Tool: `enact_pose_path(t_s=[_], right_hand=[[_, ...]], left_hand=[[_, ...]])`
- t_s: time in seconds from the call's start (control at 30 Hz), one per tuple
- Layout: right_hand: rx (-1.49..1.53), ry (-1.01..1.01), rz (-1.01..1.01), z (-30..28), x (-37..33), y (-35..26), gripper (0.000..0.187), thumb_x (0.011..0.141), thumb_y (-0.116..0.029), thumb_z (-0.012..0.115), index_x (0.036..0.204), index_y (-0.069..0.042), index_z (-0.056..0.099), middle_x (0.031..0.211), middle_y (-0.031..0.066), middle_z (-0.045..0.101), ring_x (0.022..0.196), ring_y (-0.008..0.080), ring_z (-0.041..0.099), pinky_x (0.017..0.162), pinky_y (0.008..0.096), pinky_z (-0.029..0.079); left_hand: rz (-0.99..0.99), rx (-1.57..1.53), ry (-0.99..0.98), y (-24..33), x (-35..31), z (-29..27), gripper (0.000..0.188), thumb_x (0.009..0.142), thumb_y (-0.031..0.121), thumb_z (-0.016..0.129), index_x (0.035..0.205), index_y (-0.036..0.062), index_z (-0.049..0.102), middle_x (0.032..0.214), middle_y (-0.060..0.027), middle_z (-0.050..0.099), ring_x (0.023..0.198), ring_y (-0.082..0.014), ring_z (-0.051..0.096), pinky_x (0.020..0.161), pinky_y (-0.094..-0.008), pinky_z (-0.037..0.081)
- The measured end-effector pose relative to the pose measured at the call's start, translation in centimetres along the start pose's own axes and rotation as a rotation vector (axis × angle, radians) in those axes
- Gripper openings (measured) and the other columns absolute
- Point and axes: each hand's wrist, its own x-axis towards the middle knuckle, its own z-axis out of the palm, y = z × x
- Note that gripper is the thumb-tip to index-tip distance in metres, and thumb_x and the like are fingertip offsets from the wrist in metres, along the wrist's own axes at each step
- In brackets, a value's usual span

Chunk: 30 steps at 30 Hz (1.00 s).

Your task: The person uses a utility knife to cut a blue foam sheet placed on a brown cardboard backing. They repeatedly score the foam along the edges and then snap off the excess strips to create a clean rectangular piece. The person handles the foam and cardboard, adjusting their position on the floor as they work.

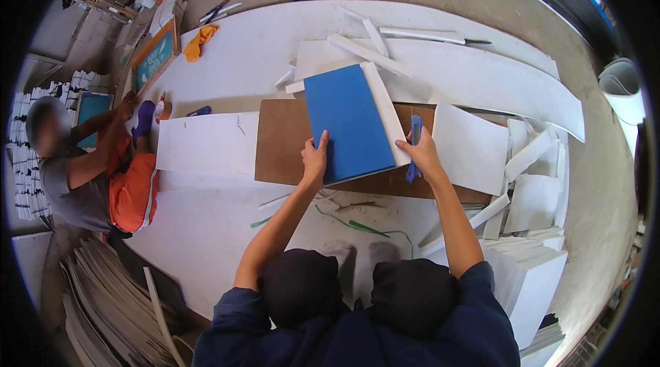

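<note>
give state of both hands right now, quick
Left hand: closed on the left edge of the blue board.
Right hand: holding a blue utility knife, fingertips at the white board.

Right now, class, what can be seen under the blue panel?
Beneath the blue panel, a white panel shows along its right edge; lower down, a brown board shows on both sides. Their covered parts, and anything else hidden there, cannot be seen.

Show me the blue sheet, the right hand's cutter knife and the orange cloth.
Blue sheet (348, 123), head view: middle of its face.
Cutter knife (416, 129), head view: its body's far part.
Orange cloth (199, 44), head view: its middle.
</note>
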Motion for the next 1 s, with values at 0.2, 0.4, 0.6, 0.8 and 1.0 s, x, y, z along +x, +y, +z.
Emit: enact_pose_path(t_s=[0.2, 0.4, 0.6, 0.8, 1.0], right_hand=[[0.635, -0.095, 0.174, -3.3, -3.0, -4.0, 0.028, 0.073, -0.016, 0.071, 0.088, -0.010, 0.047, 0.080, 0.0009, 0.053, 0.075, 0.0112, 0.053, 0.067, 0.0277, 0.043], [1.005, -0.254, 0.181, -3.6, -8.1, -7.9, 0.023, 0.078, -0.024, 0.067, 0.091, -0.015, 0.051, 0.084, -0.0031, 0.056, 0.078, 0.0092, 0.055, 0.069, 0.0258, 0.044], [0.783, -0.193, 0.011, -7.4, -8.9, -11.6, 0.023, 0.080, -0.029, 0.065, 0.089, -0.015, 0.049, 0.077, -0.0027, 0.050, 0.069, 0.0083, 0.050, 0.058, 0.0241, 0.040], [0.517, -0.078, -0.087, -10.0, -6.3, -17.2, 0.023, 0.076, -0.018, 0.068, 0.086, -0.009, 0.048, 0.075, 0.0002, 0.050, 0.067, 0.0104, 0.052, 0.061, 0.0272, 0.043], [0.464, 0.172, -0.189, -6.4, -2.1, -17.2, 0.033, 0.071, -0.008, 0.070, 0.097, -0.001, 0.050, 0.089, 0.0058, 0.056, 0.080, 0.0175, 0.054, 0.071, 0.0312, 0.043]], left_hand=[[0.029, -0.262, -0.283, 4.8, -3.2, -1.3, 0.057, 0.086, 0.050, 0.049, 0.112, -0.0006, 0.046, 0.104, -0.0118, 0.054, 0.091, -0.0169, 0.056, 0.077, -0.0297, 0.047], [0.081, -0.411, -0.609, 10.1, -6.9, -2.0, 0.052, 0.090, 0.045, 0.044, 0.117, 0.0014, 0.045, 0.106, -0.0087, 0.056, 0.094, -0.0145, 0.056, 0.079, -0.0287, 0.047], [0.290, -0.397, -0.602, 11.1, -8.2, -2.6, 0.053, 0.092, 0.042, 0.041, 0.126, 0.0030, 0.039, 0.115, -0.0098, 0.053, 0.103, -0.0167, 0.054, 0.087, -0.0309, 0.045], [0.571, -0.271, -0.602, 9.4, -7.6, -5.1, 0.047, 0.092, 0.033, 0.046, 0.128, 0.0041, 0.038, 0.112, -0.0083, 0.054, 0.099, -0.0135, 0.053, 0.085, -0.0288, 0.044], [0.494, -0.218, -0.499, 7.8, -4.3, -6.6, 0.042, 0.087, 0.026, 0.058, 0.118, -0.0006, 0.049, 0.102, -0.0079, 0.059, 0.092, -0.0116, 0.054, 0.079, -0.0244, 0.044]])
